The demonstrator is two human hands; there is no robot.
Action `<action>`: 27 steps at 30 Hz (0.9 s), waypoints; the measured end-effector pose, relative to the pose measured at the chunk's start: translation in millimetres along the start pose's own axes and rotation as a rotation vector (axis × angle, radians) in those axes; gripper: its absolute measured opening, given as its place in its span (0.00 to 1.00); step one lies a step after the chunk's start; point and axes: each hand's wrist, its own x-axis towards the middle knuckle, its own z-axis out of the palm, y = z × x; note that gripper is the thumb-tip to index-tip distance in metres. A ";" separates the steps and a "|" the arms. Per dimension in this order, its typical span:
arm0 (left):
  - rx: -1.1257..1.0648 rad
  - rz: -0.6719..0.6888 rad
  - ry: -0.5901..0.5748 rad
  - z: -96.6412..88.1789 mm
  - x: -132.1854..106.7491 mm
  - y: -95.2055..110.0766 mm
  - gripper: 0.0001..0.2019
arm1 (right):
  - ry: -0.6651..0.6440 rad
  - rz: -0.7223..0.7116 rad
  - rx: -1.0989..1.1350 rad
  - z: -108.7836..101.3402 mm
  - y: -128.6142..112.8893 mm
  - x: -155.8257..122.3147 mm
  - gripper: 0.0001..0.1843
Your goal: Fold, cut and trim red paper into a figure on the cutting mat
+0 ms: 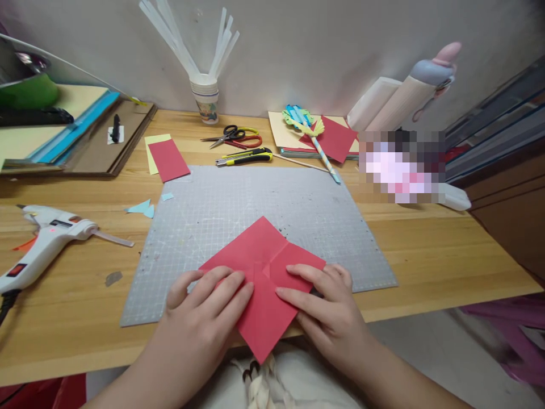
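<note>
Looks like working the folds of the red paper (261, 318), set cornerwise and marked with creases meeting near its middle. Lies over the near part of the mat (221, 193), with the near corner jutting past the edge of the counter (434, 250). Held with hands apart from each other, one at each side: pinched at the edge by the right hand (330, 301), two fingers on top, thumb partly tucked beneath; covered at the other side by the left hand (208, 304), fingertips on top, thumb out of sight, so cannot tell whether pinching or merely pressing. Seems to call next for lining up the folds, then pressing firmly along each crease without letting the sheet slip. Probably no use for the scissors (230, 135), cutter (244, 157) or glue gun (55, 227) just now.

Little to read anywhere. On the mat, only a printed grid, too fine for making out figures. On the glue gun, a dark label, not legible. On the cup (208, 108), a printed picture, without any readable brand. On the red paper, no visible writing.
</note>
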 end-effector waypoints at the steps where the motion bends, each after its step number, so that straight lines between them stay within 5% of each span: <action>1: -0.004 0.014 -0.012 0.7 -0.6 -2.7 0.15 | -0.022 0.015 -0.001 -0.8 1.3 -0.1 0.17; 8: -0.070 0.016 0.011 -1.4 1.5 4.0 0.12 | -0.148 0.095 -0.039 -0.7 1.7 -0.6 0.19; 13: -0.174 -0.124 -0.114 -8.5 17.6 6.7 0.12 | -0.167 0.108 -0.029 -1.3 -0.3 1.4 0.25; 17: -0.303 -0.287 -0.270 -14.4 35.5 5.8 0.09 | 0.077 0.090 -0.031 -2.5 -5.4 -5.4 0.37; 20: -0.302 -0.358 -0.396 -16.6 50.7 4.0 0.14 | 0.181 -0.065 -0.078 -1.6 -11.4 -12.7 0.31; 23: -0.258 -0.394 -0.505 -17.3 63.1 0.7 0.18 | 0.021 -0.134 -0.132 2.8 -18.0 -12.7 0.20; 27: -0.239 -0.430 -0.596 -19.4 75.7 -5.5 0.19 | -0.131 -0.010 -0.221 9.9 -23.1 -5.1 0.20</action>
